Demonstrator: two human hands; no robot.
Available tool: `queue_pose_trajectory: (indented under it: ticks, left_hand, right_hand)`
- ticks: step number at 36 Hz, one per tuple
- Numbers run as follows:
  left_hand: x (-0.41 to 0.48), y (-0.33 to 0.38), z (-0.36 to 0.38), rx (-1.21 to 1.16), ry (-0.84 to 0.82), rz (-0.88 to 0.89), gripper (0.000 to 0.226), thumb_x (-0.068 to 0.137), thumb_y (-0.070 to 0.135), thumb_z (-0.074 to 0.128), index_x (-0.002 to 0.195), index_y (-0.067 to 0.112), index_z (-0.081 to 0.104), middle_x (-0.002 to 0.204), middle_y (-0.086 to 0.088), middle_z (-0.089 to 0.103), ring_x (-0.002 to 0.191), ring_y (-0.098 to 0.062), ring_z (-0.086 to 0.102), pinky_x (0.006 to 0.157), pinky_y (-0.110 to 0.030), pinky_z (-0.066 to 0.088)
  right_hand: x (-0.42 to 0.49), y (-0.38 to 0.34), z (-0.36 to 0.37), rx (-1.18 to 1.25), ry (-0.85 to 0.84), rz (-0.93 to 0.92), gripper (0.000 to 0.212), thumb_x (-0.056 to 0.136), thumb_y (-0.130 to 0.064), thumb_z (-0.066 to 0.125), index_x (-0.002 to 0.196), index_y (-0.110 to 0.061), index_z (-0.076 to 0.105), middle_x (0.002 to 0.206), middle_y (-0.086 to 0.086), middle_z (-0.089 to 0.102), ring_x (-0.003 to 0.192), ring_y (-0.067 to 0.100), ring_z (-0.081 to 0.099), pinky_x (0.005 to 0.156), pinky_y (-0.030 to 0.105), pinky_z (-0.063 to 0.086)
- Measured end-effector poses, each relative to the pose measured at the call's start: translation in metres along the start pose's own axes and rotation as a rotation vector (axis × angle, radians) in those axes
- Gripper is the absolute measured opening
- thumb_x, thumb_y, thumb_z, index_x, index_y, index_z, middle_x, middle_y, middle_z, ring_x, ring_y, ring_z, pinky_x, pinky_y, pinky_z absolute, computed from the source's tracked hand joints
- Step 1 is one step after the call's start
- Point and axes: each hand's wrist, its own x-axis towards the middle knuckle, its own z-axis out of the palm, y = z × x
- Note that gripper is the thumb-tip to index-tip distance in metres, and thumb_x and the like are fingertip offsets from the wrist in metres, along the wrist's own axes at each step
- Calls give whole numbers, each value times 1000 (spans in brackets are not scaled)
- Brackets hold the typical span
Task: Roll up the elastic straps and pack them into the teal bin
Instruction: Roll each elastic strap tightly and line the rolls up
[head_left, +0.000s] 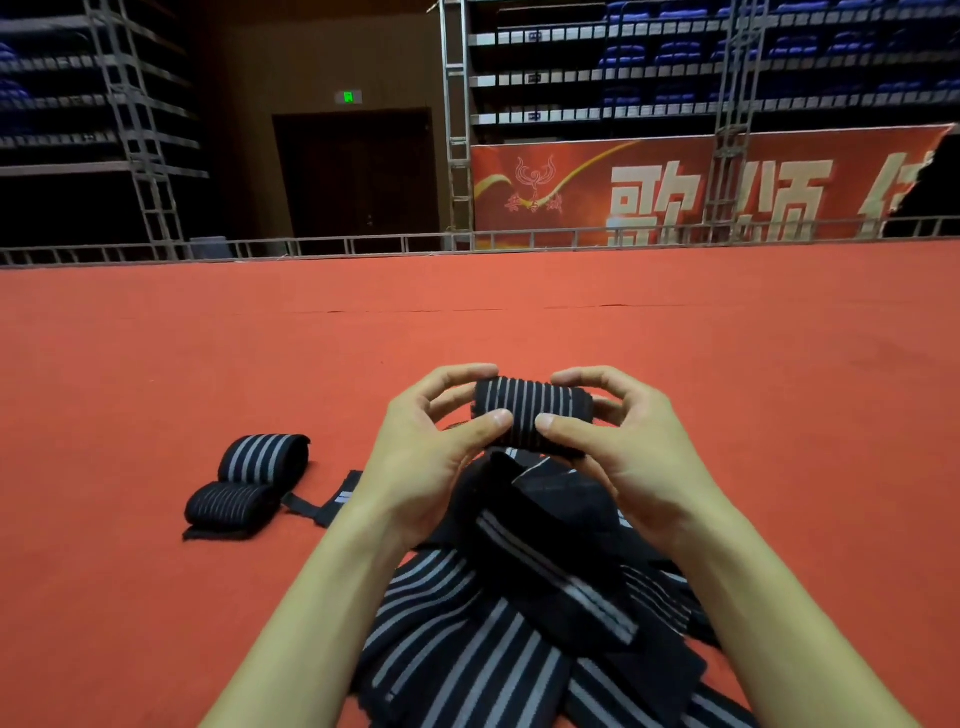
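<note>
At 6 o'clock a loose heap of striped elastic straps (493, 649) was spread on the red floor (156, 364). Just beyond it, a rolled strap (530, 415) was gripped at both ends, the left hand (431, 447) curled round its 9 o'clock end and the right hand (628, 452) round its 3 o'clock end. Toward 9 o'clock of the hands, two rolls (262, 457) were laid touching on the floor. Far off at 1 o'clock, a red banner (675, 192) was hung.

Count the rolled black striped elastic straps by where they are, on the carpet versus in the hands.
Rolled black grey-striped elastic straps on red carpet: 2
Rolled strap held by left hand and right hand: 1
Total: 3
Loose pile uncounted.
</note>
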Motion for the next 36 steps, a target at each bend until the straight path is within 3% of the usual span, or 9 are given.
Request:
queue_pose_trajectory:
  ticks: [2,6,12,16,19,22,25,30,36]
  left_hand:
    - [-8,-5,-9,22,23,-18,33,82,-11,68,100,16,71,100,-2,73,85,-20,71,72,-28,58]
    - [-31,-7,-40,97,48,-62,35,80,-14,69,99,15,71,101,-2,73,87,-27,68,83,-41,58]
    - [-63,-4,-99,192,115,-115,36,78,-16,70,96,15,70,102,-4,70,80,-12,65,72,-30,56]
    - [-79,-5,-148,195,209,-179,37,78,-16,70,99,14,70,109,-12,63,96,-22,62,76,-31,55]
    - [-88,-5,-186,177,287,-214,39,77,-17,70,99,14,70,113,-13,62,98,-22,64,71,-29,57]
    - [-94,-5,-218,185,332,-236,38,77,-20,68,99,11,69,111,-9,65,74,-20,66,63,-29,57]
    - [-88,-9,-246,253,363,-236,40,77,-21,67,97,13,69,115,-13,64,76,-25,65,64,-31,54]
    - [-67,-23,-283,384,387,-217,40,77,-18,70,95,18,71,118,-16,64,75,-24,62,59,-27,49]
    - [-52,-39,-306,547,358,-191,40,78,-11,72,94,26,71,112,-13,67,76,-18,64,67,-29,51]
  right_hand:
    - [-4,1,5,-79,-16,-7,33,75,1,80,98,-20,69,95,12,71,77,24,72,70,36,61]
    - [-17,12,24,-156,-102,29,36,71,5,82,98,-16,70,95,18,70,72,25,69,74,47,61]
    - [-30,38,76,-263,-218,103,36,71,3,83,97,-17,69,92,19,71,68,24,67,70,42,59]
    - [-30,52,123,-433,-278,83,36,71,-2,84,100,-15,68,87,5,69,60,23,67,59,38,59]
    - [-28,67,163,-534,-326,49,36,69,-9,86,98,-20,68,85,1,71,64,26,71,65,42,61]
    - [-22,86,197,-640,-363,20,40,68,-19,87,104,-25,69,97,0,70,87,19,70,74,27,53]
    - [-14,109,225,-649,-356,10,42,68,-21,87,106,-24,69,102,-2,67,105,14,62,83,27,51]
    - [5,138,254,-651,-319,0,43,70,-21,87,110,-21,71,113,-2,71,109,12,62,85,19,41]
    - [19,167,269,-695,-281,-23,46,68,-27,89,111,-23,73,109,1,72,106,25,65,98,39,49]
